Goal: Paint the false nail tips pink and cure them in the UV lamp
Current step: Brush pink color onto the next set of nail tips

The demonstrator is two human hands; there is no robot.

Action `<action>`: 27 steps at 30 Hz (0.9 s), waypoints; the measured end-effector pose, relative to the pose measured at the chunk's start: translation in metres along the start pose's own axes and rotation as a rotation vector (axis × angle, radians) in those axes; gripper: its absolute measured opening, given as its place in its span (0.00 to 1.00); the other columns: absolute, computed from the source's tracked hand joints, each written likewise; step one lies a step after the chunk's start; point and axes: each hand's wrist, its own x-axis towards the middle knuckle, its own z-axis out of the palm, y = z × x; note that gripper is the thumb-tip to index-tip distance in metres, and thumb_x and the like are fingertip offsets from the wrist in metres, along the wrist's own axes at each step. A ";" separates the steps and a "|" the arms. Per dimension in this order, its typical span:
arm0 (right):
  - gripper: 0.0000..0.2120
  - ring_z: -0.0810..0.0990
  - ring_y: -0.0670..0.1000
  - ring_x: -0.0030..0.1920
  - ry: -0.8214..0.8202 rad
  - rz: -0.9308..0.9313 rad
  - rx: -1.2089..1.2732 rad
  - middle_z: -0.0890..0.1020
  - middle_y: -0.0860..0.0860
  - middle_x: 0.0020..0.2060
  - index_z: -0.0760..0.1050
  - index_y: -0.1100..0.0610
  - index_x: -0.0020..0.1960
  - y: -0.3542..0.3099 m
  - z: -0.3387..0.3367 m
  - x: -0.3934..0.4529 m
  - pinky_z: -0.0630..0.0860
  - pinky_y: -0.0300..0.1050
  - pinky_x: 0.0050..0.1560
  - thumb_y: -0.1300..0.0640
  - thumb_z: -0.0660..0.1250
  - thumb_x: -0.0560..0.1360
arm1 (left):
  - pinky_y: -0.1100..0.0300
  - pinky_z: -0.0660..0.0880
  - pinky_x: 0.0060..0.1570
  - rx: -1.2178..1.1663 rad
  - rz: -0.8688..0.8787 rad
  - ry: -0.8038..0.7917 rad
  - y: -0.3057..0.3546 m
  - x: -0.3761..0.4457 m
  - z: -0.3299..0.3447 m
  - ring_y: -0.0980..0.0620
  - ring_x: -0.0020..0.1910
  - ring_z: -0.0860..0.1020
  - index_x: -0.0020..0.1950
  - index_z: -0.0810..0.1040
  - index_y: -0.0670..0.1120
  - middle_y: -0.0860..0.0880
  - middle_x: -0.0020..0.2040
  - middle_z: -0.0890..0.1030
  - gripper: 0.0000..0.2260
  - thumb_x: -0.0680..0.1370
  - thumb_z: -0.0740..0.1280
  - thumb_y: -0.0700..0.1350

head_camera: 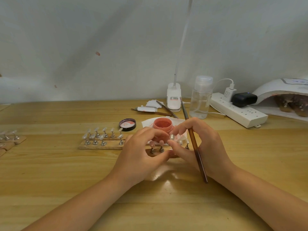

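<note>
My right hand [198, 144] pinches a clear nail tip [172, 136] between thumb and forefinger while a brown brush [193, 139] lies held across its fingers. My left hand [141, 152] curls around the end of a wooden holder strip [173, 155] that carries two pink-painted tips [156, 144] on metal stands. Just behind the hands stands an open pot of pink gel [162, 125] on a white wipe, its black lid [127, 124] to the left. Another strip with several unpainted tips [103, 139] lies left of my hands. The white UV lamp [283, 95] sits far right with strips inside.
More tip strips [10, 139] lie at the left edge. At the back stand a white desk-lamp base [173, 97], a clear pump bottle [200, 97], spare brushes [160, 110] with a small tube, and a white power strip [238, 110] holding a charger and a black plug.
</note>
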 end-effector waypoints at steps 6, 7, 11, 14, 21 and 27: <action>0.11 0.79 0.45 0.43 -0.007 -0.018 0.014 0.81 0.47 0.39 0.69 0.48 0.47 -0.004 0.002 -0.001 0.78 0.44 0.46 0.49 0.68 0.69 | 0.43 0.71 0.50 -0.014 0.077 0.073 0.002 -0.001 0.000 0.60 0.45 0.73 0.47 0.82 0.51 0.61 0.45 0.76 0.06 0.71 0.72 0.46; 0.11 0.79 0.45 0.43 -0.004 -0.023 0.012 0.81 0.47 0.39 0.70 0.49 0.47 -0.003 0.002 -0.001 0.78 0.44 0.46 0.49 0.69 0.69 | 0.43 0.72 0.50 -0.018 0.079 0.080 0.001 -0.001 0.000 0.61 0.45 0.73 0.47 0.82 0.50 0.61 0.44 0.76 0.06 0.71 0.71 0.46; 0.12 0.80 0.46 0.43 -0.004 -0.038 -0.003 0.82 0.49 0.40 0.74 0.56 0.46 -0.005 0.003 -0.001 0.79 0.45 0.45 0.49 0.69 0.68 | 0.50 0.73 0.51 -0.061 0.088 0.122 0.000 0.000 -0.001 0.60 0.44 0.75 0.44 0.80 0.55 0.61 0.42 0.78 0.06 0.70 0.69 0.46; 0.16 0.81 0.46 0.48 -0.010 -0.004 0.031 0.81 0.44 0.46 0.74 0.54 0.51 -0.008 -0.001 0.002 0.78 0.46 0.50 0.46 0.68 0.68 | 0.67 0.72 0.46 -0.138 0.069 0.149 -0.001 0.001 -0.002 0.60 0.44 0.77 0.44 0.80 0.57 0.58 0.42 0.80 0.07 0.71 0.71 0.44; 0.15 0.78 0.43 0.29 0.112 0.285 0.370 0.81 0.48 0.29 0.75 0.50 0.53 -0.009 -0.015 0.022 0.75 0.32 0.34 0.46 0.55 0.74 | 0.71 0.72 0.46 -0.239 -0.072 0.191 -0.007 0.006 -0.004 0.58 0.43 0.79 0.44 0.83 0.47 0.53 0.40 0.82 0.05 0.72 0.69 0.39; 0.24 0.66 0.41 0.21 0.077 0.538 0.404 0.68 0.52 0.20 0.81 0.50 0.40 0.000 -0.015 0.062 0.62 0.29 0.25 0.40 0.50 0.74 | 0.75 0.70 0.41 -0.247 -0.116 0.206 -0.009 0.006 -0.003 0.64 0.39 0.78 0.46 0.82 0.50 0.59 0.34 0.80 0.06 0.72 0.69 0.41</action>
